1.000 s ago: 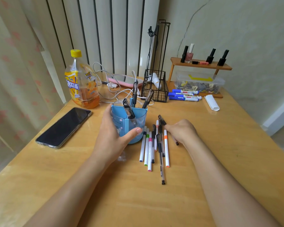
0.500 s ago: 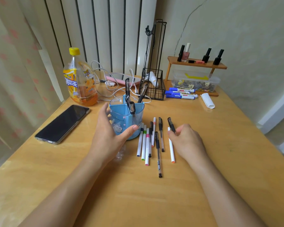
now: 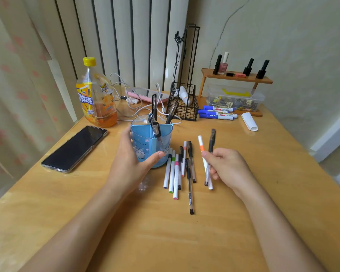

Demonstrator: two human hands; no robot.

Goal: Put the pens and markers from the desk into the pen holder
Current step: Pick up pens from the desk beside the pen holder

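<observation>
A blue plastic pen holder (image 3: 145, 143) stands mid-desk with three dark pens (image 3: 154, 107) upright in it. My left hand (image 3: 131, 161) wraps around its left and front side. Right of it, my right hand (image 3: 227, 167) grips two pens lifted off the desk: a white marker with an orange band (image 3: 201, 147) and a black gel pen (image 3: 212, 139), tips pointing up and away. Several loose pens and white markers (image 3: 178, 169) lie in a row on the desk between the holder and my right hand.
A phone (image 3: 75, 148) lies at the left, an orange drink bottle (image 3: 95, 97) behind it with cables. At the back stand a black wire basket (image 3: 185, 107), three blue-capped markers (image 3: 217, 113), a white roll (image 3: 249, 121), a clear box and a small wooden shelf (image 3: 237, 77) with bottles.
My right hand has picked the orange-banded marker and a black pen out of the pile and lifted them off the desk. My left hand stays on the holder.
</observation>
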